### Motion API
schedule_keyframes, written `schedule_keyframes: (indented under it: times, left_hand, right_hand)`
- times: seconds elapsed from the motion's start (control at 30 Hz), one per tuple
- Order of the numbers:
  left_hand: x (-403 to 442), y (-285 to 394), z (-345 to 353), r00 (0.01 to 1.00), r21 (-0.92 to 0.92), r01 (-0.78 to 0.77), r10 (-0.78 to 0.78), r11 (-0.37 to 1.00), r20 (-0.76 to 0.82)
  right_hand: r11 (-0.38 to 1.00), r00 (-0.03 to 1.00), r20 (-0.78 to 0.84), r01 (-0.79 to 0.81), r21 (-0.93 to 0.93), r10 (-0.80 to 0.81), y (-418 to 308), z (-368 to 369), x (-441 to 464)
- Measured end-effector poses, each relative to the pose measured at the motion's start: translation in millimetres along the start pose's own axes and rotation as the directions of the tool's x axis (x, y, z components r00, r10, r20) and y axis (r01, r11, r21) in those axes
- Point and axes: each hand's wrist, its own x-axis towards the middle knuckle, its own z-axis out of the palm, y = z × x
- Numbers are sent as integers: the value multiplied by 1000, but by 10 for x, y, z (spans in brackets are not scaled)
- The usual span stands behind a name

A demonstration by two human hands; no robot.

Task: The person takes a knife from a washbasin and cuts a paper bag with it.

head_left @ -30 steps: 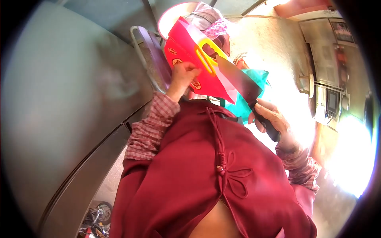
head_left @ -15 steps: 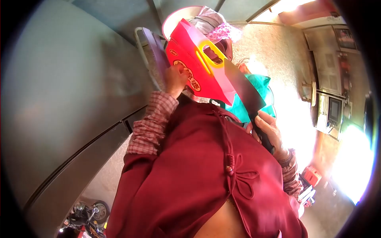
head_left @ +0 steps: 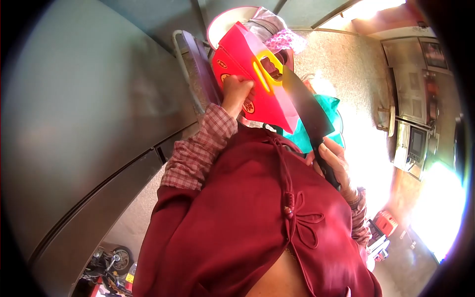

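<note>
A red box with a yellow handle and round printed labels stands tilted in front of me. My left hand is closed against its front face; what the fingers pinch, if anything, is too small to name. My right hand is wrapped round the black handle of a large knife. The blade points up and to the left, with its tip near the box's yellow handle. Behind the blade is a teal bag.
Behind the box are a round pink-rimmed tub and a patterned cloth. A chair frame stands left of it. A grey panel fills the left. A motorcycle is at lower left, a red crate at lower right.
My left hand has moved along the box's front, first leftward and then back right, and its fingers look more closed. The knife has turned more upright in my right hand.
</note>
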Motion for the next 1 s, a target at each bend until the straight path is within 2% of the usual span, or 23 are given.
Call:
schedule_keyframes:
  times: [0.07, 0.17, 0.27, 0.3, 0.4, 0.47, 0.57, 0.63, 0.7, 0.8, 0.87, 1.0]
  left_hand:
    - [37, 3, -9, 1000, -19, -11, 11, 1000, -10]
    - [46, -29, -207, 989, -133, 44, -24, 990, 145]
    - [-24, 55, -436, 956, -394, 120, 0, 911, 292]
    - [-5, 61, -539, 921, -491, 134, 75, 861, 383]
    - [3, 100, -687, 912, -577, 70, 182, 814, 368]
    - [-47, 116, -681, 926, -505, 68, 134, 861, 352]
    - [-41, 26, -612, 928, -360, 91, 52, 929, 369]
    - [-33, -37, -538, 934, -254, 118, -20, 960, 358]
    - [-39, -49, -427, 963, -238, 119, -54, 964, 263]
    - [-33, 11, -257, 981, -186, 93, -58, 978, 187]
    - [-30, 44, -195, 988, -123, 36, -16, 992, 156]
    - [44, 47, -134, 995, -5, 2, -1, 1000, 95]
  right_hand:
    - [987, 998, 37, -52, 150, 47, -6, 17, 27]
    - [999, 1000, -26, -2, 49, 4, 113, 10, -17]
    - [987, 998, -18, -64, 150, 67, -44, 94, -21]
    - [984, 997, -1, -74, 163, 75, -33, 79, -24]
    - [973, 993, 59, -110, 204, 100, -30, -7, -45]
    - [962, 987, 114, -141, 233, 117, -44, -33, -19]
    - [993, 980, 177, 72, 97, -89, 64, -73, -12]
    - [990, 974, 197, 127, -59, -113, 33, -72, -20]
    - [987, 974, 193, 133, -86, -115, 22, -54, -18]
    - [997, 990, 138, 17, 73, -27, -1, 15, -3]
    - [973, 988, 108, -127, 193, 108, -64, 50, 22]
    - [979, 990, 58, -134, 157, 126, -74, 85, 24]
